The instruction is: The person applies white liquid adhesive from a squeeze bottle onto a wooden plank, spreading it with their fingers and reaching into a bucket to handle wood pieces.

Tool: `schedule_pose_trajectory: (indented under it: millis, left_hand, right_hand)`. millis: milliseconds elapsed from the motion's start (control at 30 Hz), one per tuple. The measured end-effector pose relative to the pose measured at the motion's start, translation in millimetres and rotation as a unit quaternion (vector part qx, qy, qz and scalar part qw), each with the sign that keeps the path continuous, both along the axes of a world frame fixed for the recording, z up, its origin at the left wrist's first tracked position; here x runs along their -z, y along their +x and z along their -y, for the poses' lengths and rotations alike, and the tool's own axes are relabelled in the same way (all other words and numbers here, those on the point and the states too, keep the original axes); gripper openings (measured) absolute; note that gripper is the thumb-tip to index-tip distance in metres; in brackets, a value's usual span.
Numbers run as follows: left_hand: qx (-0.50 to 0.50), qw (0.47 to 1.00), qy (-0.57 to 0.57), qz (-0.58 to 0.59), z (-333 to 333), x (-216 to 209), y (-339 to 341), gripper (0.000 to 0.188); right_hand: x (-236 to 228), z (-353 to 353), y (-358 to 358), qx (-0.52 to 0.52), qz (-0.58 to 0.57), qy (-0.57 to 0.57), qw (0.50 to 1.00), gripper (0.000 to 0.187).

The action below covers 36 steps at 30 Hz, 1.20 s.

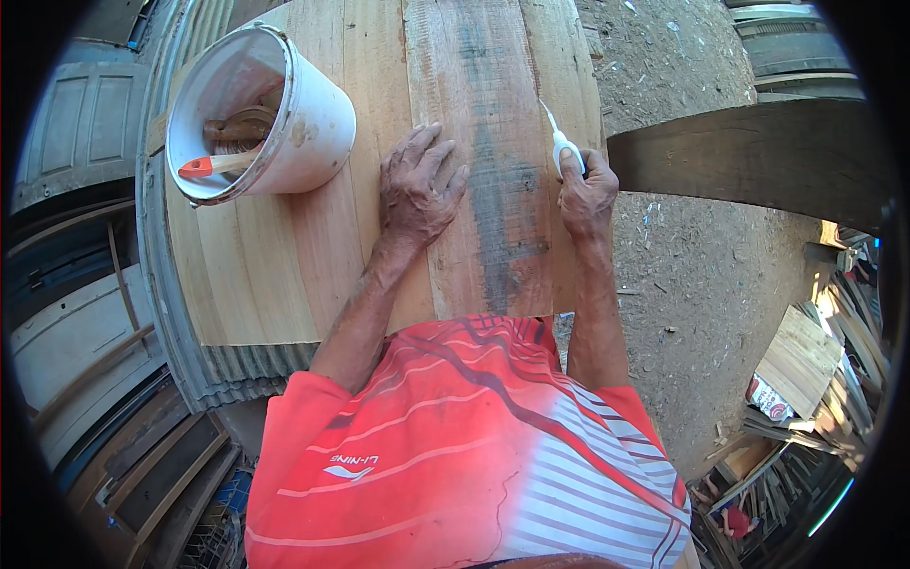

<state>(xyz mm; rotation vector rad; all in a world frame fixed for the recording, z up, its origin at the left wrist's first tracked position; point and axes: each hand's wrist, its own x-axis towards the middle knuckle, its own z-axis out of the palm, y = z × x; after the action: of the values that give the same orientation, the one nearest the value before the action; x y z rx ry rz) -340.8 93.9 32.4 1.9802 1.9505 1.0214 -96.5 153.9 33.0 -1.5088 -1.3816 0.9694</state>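
A panel of joined wooden boards (332, 47) lies flat in front of me, with a dark stain along one board. My left hand (419, 185) rests palm down on it, fingers stretched out and holding nothing. My right hand (590, 194) is closed round a small white glue bottle (566, 152), thumb on its side. The bottle's thin nozzle points away from me, its tip at a seam between two boards near the panel's right side. Left of my left hand, a white bucket (320, 123) stands tilted in view, holding a red-tipped handle (197, 168) and a brown curved object.
Corrugated metal sheeting (248, 360) shows under the panel's near left edge. A dark plank (749, 156) juts out at the right above dirt ground (682, 303). Frames and a panelled door (81, 123) stand at left. Scrap wood (801, 360) lies at right, near a person in red (735, 521).
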Motion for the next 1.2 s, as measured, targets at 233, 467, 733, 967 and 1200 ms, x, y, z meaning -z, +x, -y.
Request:
schedule_pose_trajectory:
  millis: [233,467,733,967,1200]
  left_hand:
    - [0.000,1.000,-0.002,0.001,0.1,-3.0,0.2,0.039]
    - [-0.001,1.000,-0.002,-0.002,-0.1,-3.9,1.0,0.040]
    - [-0.003,1.000,-0.004,-0.004,0.2,-3.7,0.1,0.040]
    - [-0.003,1.000,-0.005,0.002,0.3,-3.5,0.3,0.040]
    - [-0.002,1.000,-0.002,0.004,0.0,-1.8,1.0,0.039]
  right_hand:
    - [2.1,0.4,1.1,0.000,-0.005,-0.006,1.000,0.031]
    - [1.2,0.2,1.6,-0.002,0.015,0.007,1.000,0.032]
    - [5.7,1.6,3.9,0.000,-0.018,-0.014,1.000,0.030]
    - [-6.9,12.0,3.7,0.017,-0.030,-0.058,0.998,0.030]
    - [2.6,10.8,7.6,0.003,-0.006,-0.022,1.000,0.032]
